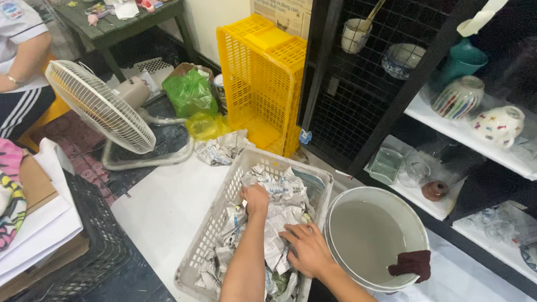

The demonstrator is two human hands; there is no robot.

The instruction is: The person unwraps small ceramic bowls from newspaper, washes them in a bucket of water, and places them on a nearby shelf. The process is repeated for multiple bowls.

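A white plastic basket [220, 209] on the floor is filled with items wrapped in crumpled newspaper [285, 189]. My left hand [255, 200] reaches deep into the basket and closes on one newspaper bundle near its middle. Lower in the basket, my right hand [307, 248] lies flat on the paper with its fingers spread, close to the right rim. Both forearms come up from the bottom edge of the view.
A white bucket [423, 223] of water with a dark red cloth [412, 264] on its rim stands right of the basket. A black shelf holds ceramic pots [458, 97] and glassware. A yellow crate [266, 79], a floor fan [100, 106], a green bag [189, 91] and a seated person [9, 59] are behind.
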